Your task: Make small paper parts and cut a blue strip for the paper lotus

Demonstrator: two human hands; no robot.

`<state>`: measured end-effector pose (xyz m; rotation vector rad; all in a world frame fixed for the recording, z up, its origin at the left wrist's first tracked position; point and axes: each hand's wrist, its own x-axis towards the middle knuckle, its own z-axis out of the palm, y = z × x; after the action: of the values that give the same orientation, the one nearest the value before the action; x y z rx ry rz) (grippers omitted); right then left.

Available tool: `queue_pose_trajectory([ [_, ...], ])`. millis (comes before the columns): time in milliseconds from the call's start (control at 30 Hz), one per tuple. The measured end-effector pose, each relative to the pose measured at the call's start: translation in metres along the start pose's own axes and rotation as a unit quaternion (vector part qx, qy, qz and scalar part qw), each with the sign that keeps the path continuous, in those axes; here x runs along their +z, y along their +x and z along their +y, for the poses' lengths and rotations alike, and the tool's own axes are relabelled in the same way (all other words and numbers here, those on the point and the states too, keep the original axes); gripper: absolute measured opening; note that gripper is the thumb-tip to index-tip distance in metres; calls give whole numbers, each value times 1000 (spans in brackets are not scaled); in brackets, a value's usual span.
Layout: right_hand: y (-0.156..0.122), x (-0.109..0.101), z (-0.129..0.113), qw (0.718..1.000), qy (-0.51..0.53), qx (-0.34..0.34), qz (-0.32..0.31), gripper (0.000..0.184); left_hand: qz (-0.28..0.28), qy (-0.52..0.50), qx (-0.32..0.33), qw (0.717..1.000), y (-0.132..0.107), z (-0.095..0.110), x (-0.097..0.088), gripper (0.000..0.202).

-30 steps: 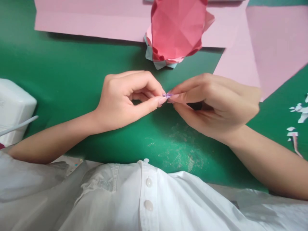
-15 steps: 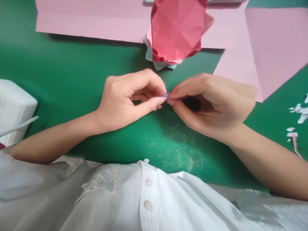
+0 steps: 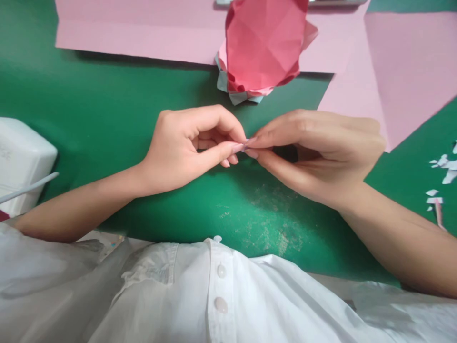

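A tiny purple piece (image 3: 243,148) is pinched where my fingertips meet, just above the green tabletop; its kind cannot be made out, as the fingers cover most of it. My left hand (image 3: 194,147) grips it from the left between thumb and index finger, the other fingers curled beneath. From the right, my right hand (image 3: 317,152) closes thumb and index finger on it, touching the left fingertips. Just beyond my hands sits a folded paper flower (image 3: 266,47), red in the middle with pink and pale blue-grey petals below.
Pink paper sheets (image 3: 143,33) lie creased along the far side, one reaching down at the right. White paper scraps (image 3: 448,164) are scattered at the right edge. A white plastic box (image 3: 24,159) stands at the left, with a thin grey rod (image 3: 32,186) in front.
My fingertips have closed tighter over the purple piece, so less of it shows. Both hands have otherwise stayed nearly in place.
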<state>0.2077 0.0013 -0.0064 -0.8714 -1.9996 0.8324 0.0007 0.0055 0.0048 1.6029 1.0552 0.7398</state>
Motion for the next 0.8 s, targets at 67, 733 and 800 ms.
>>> queue_pose_trajectory([
  [67,-1,-1,2,1000,8,-13,-7,18,-3,-12,-11,1000,0,1,-1,6],
  [733,-1,-1,-4,990,73,113,-31,8,-1,78,94,992,-6,-5,1,4],
  [800,-1,-1,-1,992,82,88,-28,8,3,83,109,991,-5,-6,2,5],
])
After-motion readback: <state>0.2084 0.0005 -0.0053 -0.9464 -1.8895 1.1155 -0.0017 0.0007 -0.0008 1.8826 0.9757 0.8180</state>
